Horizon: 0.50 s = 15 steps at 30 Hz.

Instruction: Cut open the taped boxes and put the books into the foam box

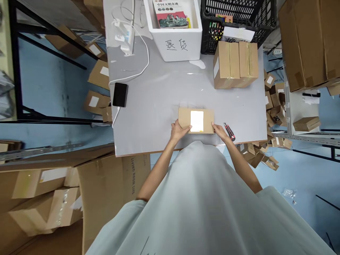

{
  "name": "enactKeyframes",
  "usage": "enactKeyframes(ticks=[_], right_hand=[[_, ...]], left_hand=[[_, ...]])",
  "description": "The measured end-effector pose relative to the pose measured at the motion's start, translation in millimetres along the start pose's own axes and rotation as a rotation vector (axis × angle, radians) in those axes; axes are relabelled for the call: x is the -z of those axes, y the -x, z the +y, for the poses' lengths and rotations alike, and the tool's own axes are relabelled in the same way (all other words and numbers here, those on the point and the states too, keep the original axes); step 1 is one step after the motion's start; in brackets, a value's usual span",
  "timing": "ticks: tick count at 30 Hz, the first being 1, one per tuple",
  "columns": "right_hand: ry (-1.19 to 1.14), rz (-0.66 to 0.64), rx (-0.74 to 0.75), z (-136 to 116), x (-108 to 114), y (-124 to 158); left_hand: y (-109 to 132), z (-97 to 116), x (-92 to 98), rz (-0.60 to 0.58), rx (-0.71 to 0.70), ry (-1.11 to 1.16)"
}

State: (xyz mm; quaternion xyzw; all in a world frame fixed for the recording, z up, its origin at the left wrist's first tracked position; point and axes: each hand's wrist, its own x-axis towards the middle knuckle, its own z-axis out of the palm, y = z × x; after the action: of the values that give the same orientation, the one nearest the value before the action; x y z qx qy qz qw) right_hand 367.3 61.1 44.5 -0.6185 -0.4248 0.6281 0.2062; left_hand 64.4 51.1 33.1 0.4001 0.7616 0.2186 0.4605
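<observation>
A small brown cardboard box [184,118] with a white label [197,121] lies near the front edge of the grey table [159,92]. My left hand [179,130] grips its left end, the thumb resting on top close to the label. At the right end, my right hand [219,131] holds the box by its side and corner. The undersides of the fingers are partly hidden by the box. Just right of my right hand lies a red and black utility knife [229,131], apart from the fingers.
A phone [120,95] on a white cable lies left, below a power strip [129,39]. At the back stand a white bin [176,44] with books, a black crate [208,44] and two taped boxes [235,65]. A large carton [114,202] with boxes stands front left.
</observation>
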Motion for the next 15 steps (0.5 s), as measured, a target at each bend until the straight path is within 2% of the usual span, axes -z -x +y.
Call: enactKeyframes(ticks=[4, 7, 11, 15], right_hand=[[0.017, 0.059, -0.013, 3.1, -1.7, -8.9], [-0.006, 0.073, 0.063, 0.9, 0.4, -15.2], [-0.03, 0.024, 0.167, -12.9, 2.5, -23.3], [-0.037, 0.052, 0.214, -30.9, 1.6, -26.0]], left_hand=[[3.1, 7.2, -1.3, -0.03, 0.062, -0.043], [-3.1, 10.3, -5.8, 0.042, 0.058, -0.019], [-19.4, 21.9, -13.0, 0.147, 0.061, -0.001], [-23.9, 34.7, -6.9, 0.131, 0.005, 0.006]])
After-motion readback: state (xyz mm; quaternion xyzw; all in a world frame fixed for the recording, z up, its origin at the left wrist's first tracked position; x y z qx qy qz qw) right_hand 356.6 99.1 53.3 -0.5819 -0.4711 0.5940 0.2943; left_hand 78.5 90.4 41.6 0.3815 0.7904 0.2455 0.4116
